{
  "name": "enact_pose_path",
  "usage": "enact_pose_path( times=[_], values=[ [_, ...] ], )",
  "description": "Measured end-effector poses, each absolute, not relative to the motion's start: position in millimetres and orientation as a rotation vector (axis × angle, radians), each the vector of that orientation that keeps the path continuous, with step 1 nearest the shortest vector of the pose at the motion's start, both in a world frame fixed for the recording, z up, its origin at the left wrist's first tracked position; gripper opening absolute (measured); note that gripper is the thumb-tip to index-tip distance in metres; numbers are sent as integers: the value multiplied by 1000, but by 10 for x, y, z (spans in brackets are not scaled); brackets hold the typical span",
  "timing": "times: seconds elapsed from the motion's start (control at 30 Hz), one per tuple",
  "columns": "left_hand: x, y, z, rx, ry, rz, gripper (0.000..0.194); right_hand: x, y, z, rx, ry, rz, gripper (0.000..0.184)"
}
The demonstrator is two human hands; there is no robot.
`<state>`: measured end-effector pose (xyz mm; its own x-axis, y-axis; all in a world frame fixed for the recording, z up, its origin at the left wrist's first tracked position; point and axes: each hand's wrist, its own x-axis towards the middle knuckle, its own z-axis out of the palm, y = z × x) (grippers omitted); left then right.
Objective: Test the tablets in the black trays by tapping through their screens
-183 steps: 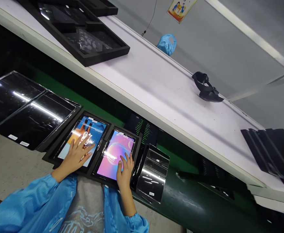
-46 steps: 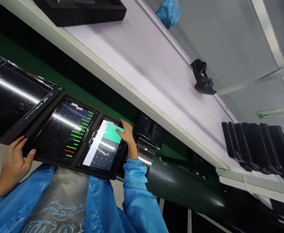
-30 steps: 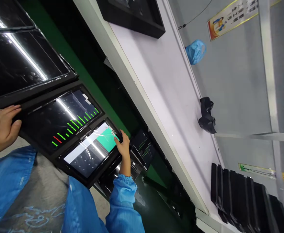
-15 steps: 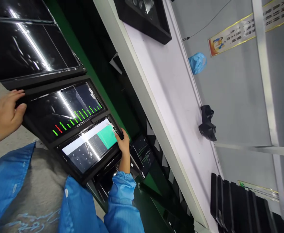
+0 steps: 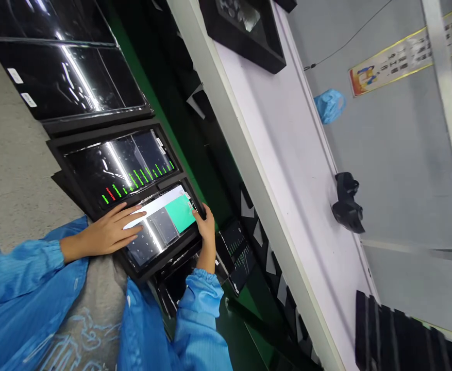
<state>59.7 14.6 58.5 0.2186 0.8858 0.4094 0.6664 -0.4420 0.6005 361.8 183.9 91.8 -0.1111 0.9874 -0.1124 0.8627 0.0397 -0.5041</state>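
A black tray (image 5: 163, 180) in front of me holds two tablets side by side. One tablet (image 5: 117, 159) shows lines of green text and a red line on a dark screen. The nearer tablet (image 5: 156, 226) is lit with a number keypad, a white band and a green block. My left hand (image 5: 112, 230) lies over the lit tablet's left end, fingers stretched out; whether the fingertips touch the glass I cannot tell. At the tray's right edge, my right hand (image 5: 205, 224) grips the rim, its thumb beside the green block.
More dark-screened tablets (image 5: 71, 77) lie in a tray at the upper left. Below on the right is another screen with green text (image 5: 235, 252). A white shelf (image 5: 272, 134) runs diagonally past, bearing a black frame (image 5: 245, 31), a black object (image 5: 348, 202) and stacked black trays (image 5: 407, 335).
My left hand has left the tray's left edge and moved right, over the lit tablet. My right hand keeps its grip. The whole view has shifted slightly.
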Motion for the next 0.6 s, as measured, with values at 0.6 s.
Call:
enact_pose_path(
  times=[0.6],
  values=[
    [448,90,486,2334,1358,1032,36,3269,1643,1083,-1877,-2042,503,48]
  ],
)
